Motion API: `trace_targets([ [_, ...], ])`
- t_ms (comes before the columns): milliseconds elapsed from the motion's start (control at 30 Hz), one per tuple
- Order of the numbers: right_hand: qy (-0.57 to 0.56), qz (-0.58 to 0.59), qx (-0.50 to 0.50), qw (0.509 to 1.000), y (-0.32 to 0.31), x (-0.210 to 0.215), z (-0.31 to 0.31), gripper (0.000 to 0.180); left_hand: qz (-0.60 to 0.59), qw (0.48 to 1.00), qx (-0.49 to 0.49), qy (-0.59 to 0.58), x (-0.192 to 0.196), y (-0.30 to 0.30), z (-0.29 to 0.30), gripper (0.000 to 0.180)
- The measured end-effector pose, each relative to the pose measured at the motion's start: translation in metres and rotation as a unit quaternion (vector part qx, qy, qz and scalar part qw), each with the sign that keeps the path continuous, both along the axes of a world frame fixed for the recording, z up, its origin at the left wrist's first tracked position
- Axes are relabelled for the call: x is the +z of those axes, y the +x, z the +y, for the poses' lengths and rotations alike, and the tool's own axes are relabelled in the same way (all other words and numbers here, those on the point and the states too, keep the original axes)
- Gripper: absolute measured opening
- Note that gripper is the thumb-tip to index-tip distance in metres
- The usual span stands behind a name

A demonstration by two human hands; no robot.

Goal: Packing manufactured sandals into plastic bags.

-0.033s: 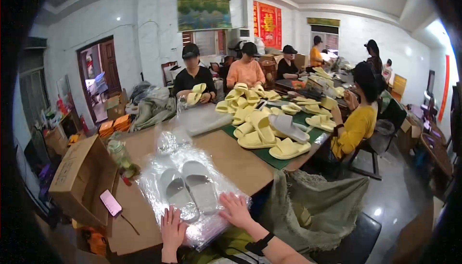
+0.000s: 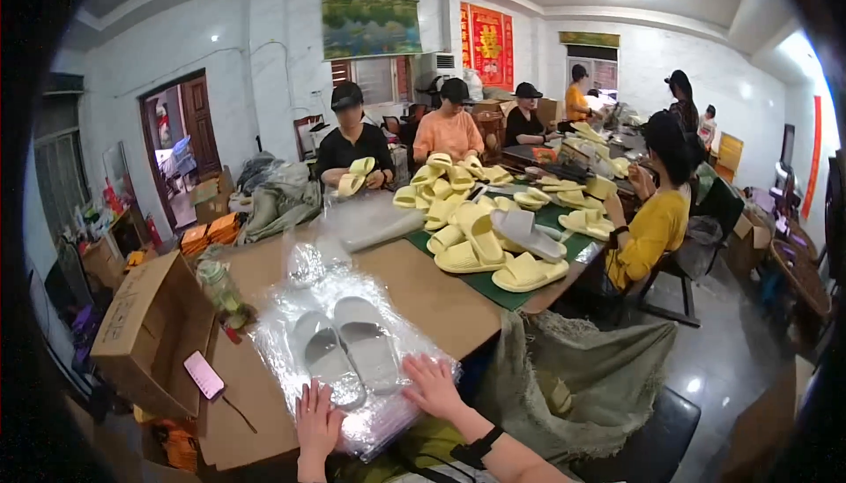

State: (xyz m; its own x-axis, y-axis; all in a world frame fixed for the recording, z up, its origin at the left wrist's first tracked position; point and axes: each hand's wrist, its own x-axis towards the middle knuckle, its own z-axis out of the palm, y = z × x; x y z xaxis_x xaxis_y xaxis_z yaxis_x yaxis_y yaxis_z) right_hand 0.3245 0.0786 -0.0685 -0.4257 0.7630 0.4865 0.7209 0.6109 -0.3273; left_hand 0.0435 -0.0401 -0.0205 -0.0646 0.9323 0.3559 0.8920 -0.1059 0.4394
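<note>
A pair of grey slippers (image 2: pixel 370 355) lies side by side in a clear plastic bag, on top of a stack of clear plastic bags (image 2: pixel 275 307) at the table's near edge. My left hand (image 2: pixel 318 417) rests flat on the plastic just below the left slipper, fingers stretched out. On the other side, my right hand (image 2: pixel 432 383) lies with spread fingers on the plastic beside the right slipper's heel. Neither hand grips anything. The bags' far end is crumpled and shiny.
Yellow slippers (image 2: pixel 471 241) are heaped on a green mat ahead, with a grey slipper (image 2: pixel 529 232) among them. To the left stand a cardboard box (image 2: pixel 145 329), a bottle (image 2: pixel 220 289) and a phone (image 2: pixel 204 375). A sack (image 2: pixel 582 386) sits at right. Several people work around the table.
</note>
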Motion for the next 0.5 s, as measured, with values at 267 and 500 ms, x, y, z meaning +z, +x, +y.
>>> trace_targets([
  [267, 0.005, 0.029, -0.009, 1.0, 0.0084, 0.0041, -0.0048, 0.065, 0.005, 1.0, -0.015, 0.003, -0.0016, 0.0035, 0.0063, 0.057],
  [500, 0.025, 0.02, -0.004, 0.999, 0.0058, 0.004, -0.0058, 0.065, 0.01, 1.0, -0.013, 0.006, 0.0004, 0.0019, 0.0035, 0.057],
])
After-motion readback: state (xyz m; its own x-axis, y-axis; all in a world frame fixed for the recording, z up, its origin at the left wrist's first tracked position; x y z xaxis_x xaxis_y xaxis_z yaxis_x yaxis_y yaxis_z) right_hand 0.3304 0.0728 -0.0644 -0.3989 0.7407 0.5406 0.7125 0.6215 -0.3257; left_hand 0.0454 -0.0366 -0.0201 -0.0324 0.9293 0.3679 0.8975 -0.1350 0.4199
